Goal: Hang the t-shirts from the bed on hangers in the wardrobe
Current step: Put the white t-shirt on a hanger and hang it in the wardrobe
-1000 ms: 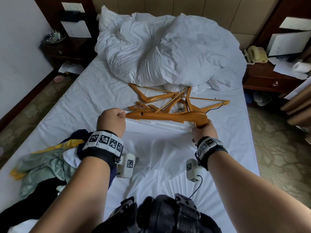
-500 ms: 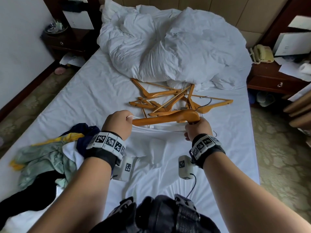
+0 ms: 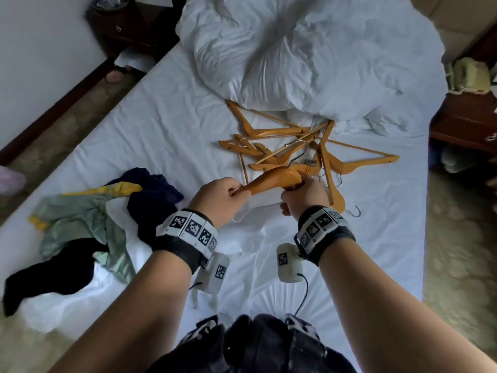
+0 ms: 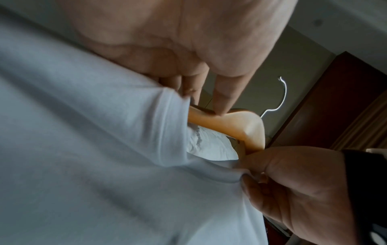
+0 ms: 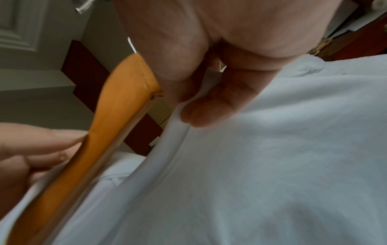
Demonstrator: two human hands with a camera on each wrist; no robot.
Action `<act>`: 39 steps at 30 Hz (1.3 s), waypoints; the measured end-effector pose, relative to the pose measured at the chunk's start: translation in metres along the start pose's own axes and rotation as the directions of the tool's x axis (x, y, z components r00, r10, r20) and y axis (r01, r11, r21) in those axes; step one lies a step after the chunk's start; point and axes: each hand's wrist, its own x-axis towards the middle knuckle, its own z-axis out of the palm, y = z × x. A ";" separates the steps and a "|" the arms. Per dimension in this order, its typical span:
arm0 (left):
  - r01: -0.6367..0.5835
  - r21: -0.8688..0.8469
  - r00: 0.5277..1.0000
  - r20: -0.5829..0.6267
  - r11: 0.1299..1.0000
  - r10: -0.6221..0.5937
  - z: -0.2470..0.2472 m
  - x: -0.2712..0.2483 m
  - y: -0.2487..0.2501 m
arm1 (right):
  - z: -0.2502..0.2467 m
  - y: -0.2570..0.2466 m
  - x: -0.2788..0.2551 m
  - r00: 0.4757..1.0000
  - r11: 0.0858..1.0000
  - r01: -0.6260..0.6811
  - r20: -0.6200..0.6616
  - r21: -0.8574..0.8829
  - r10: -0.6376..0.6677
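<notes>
Since the tee point(image 3: 250, 224) is soft and floppy, we'd take it at the collar: left hand point(image 3: 215, 200) pinches the stiff hanger point(image 3: 271, 179), right hand point(image 3: 304, 197) pinches both.

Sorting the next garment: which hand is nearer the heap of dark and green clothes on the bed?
Left. The left hand is just beside the clothes heap; the right hand is farther away, beyond the left.
</notes>
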 end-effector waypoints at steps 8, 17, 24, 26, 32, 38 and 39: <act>0.115 0.072 0.993 -0.047 0.991 -0.112 0.030 0.007 -0.012 | 0.015 0.009 0.032 0.979 1.000 -0.009 0.203 -0.019 0.012; 0.059 0.115 0.975 -0.218 0.992 -0.033 -0.019 -0.010 -0.037 | 0.023 -0.035 0.006 0.930 0.971 0.053 0.343 0.235 -0.134; -0.184 0.181 0.925 -0.301 0.966 0.232 -0.108 -0.067 -0.012 | -0.013 -0.091 -0.080 0.947 0.923 0.259 0.113 0.284 -0.300; -0.251 0.198 0.895 -0.327 0.948 0.305 -0.136 -0.096 -0.008 | -0.015 -0.110 -0.119 0.926 0.911 0.363 0.034 0.194 -0.376; -0.394 0.180 0.821 -0.373 0.901 0.433 -0.218 -0.153 0.024 | -0.056 -0.175 -0.228 0.852 0.872 0.478 -0.186 -0.105 -0.489; -0.460 0.196 0.735 -0.463 0.866 0.495 -0.264 -0.187 0.076 | -0.115 -0.230 -0.309 0.745 0.797 0.573 -0.285 -0.189 -0.603; -0.460 0.202 0.729 -0.471 0.865 0.497 -0.268 -0.192 0.081 | -0.121 -0.237 -0.322 0.717 0.767 0.609 -0.273 -0.202 -0.641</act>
